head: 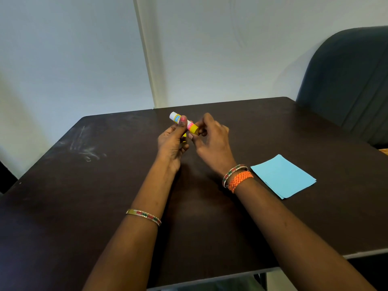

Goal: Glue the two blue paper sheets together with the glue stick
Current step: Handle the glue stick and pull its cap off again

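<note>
Item one, glue stick [184,123]: white tube with a yellow-and-blue label and a pink band, yellow at the end nearer the person; it was held tilted above the dark brown table [105,185], white end up and away, over the far middle of the tabletop. Item two, left hand [172,141]: curled round the middle of the glue stick, thumb laid across the tube's upper side, fingers wrapped beneath; a small yellow piece showed just below that thumb, between the two hands, and whether it was the cap could not be told. Item three, right hand [211,136]: fingers bent, their tips pinching the yellow end of the glue stick, so both hands were clamped on the one tube. Item four, blue paper sheets [282,176]: two light blue sheets stacked nearly square on one another, the lower one's edge showing along the near side; they lay flat on the table, to the right of the right wrist and well apart from the glue stick, touched by neither hand. Item five, bangles: a beaded bangle [234,172] and a woven orange band [240,180] on the right wrist, a gold-and-beaded bangle [144,215] on the left forearm. Item six, dark upholstered chair [352,80]: beyond the table's far right corner, against the pale wall [63,49].
</note>
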